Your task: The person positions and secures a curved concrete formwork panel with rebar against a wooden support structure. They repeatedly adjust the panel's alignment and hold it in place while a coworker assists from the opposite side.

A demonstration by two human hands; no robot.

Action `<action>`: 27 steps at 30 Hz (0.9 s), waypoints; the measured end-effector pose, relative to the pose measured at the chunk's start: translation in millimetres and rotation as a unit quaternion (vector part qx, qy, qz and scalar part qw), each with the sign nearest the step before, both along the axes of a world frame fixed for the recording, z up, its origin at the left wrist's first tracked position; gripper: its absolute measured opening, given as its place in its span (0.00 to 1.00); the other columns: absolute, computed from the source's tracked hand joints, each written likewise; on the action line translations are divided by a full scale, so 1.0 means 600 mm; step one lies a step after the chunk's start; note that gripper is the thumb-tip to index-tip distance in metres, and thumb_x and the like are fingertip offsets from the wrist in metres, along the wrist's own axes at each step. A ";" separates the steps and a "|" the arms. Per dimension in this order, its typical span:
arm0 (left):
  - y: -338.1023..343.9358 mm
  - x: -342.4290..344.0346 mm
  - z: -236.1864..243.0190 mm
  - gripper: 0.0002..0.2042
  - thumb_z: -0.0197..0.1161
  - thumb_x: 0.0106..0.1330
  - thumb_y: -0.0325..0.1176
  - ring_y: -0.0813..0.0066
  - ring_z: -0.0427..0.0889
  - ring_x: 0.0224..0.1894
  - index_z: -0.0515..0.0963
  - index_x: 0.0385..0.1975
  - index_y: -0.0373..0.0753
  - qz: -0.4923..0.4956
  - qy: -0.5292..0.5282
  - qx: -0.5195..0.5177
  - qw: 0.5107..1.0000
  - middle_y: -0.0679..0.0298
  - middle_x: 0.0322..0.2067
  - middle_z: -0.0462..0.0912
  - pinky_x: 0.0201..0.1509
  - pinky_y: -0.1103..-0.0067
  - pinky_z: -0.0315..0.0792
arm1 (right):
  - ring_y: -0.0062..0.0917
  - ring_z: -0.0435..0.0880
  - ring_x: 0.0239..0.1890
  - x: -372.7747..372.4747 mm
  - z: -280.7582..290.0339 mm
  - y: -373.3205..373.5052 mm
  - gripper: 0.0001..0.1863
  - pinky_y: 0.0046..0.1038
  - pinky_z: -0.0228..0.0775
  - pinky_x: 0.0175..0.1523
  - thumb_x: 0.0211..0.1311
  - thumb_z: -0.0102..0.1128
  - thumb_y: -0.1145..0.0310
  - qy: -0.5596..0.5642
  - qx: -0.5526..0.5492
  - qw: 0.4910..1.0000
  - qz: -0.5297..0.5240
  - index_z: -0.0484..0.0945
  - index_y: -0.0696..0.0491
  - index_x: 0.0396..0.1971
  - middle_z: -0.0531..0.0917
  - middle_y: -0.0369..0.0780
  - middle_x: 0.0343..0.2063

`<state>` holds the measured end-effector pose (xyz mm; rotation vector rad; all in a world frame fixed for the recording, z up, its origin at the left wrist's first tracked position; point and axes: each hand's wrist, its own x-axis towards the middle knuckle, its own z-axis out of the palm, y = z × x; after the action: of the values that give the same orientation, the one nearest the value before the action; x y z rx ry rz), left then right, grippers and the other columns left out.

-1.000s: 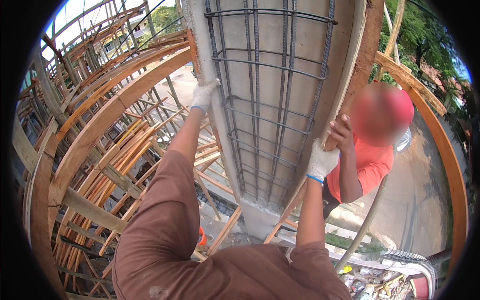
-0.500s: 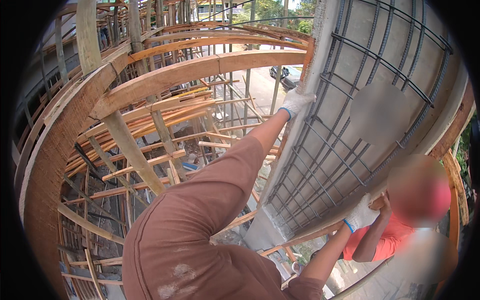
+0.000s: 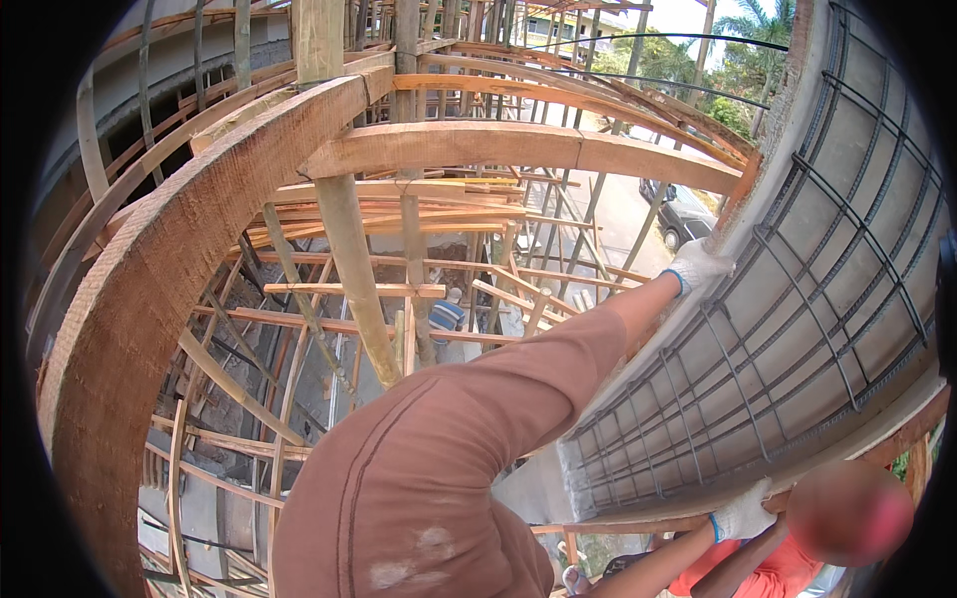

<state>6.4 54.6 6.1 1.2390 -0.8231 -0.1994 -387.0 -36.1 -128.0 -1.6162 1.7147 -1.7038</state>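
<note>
Daylight is bright and comes from above. The sky (image 3: 680, 18) at upper right is washed out and the road (image 3: 620, 209) pale; shade lies beneath the building (image 3: 221, 62) at left. Fisheye distortion bows the beam (image 3: 110, 399); corners are black. A co-worker's head (image 3: 847, 513) is blurred.

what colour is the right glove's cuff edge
The cuff edge is blue, clearest in the head view.

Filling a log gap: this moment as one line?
left hand: holding left formwork edge | right hand: on right formwork edge | rebar cage: between edges | co-worker: beside right hand
</note>
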 end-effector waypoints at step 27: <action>-0.035 0.042 -0.026 0.40 0.77 0.37 0.54 0.58 0.84 0.44 0.78 0.43 0.23 0.109 -0.014 0.132 0.985 0.44 0.41 0.84 0.49 0.72 0.77 | 0.42 0.82 0.30 0.001 -0.017 -0.009 0.30 0.41 0.76 0.36 0.52 0.70 0.47 0.103 -0.125 0.983 -0.085 0.79 0.62 0.39 0.84 0.51 0.32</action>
<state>31.4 33.6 -9.3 1.5745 -0.6935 -0.1147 -386.4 -41.3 -138.2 -1.8578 1.8416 -1.9626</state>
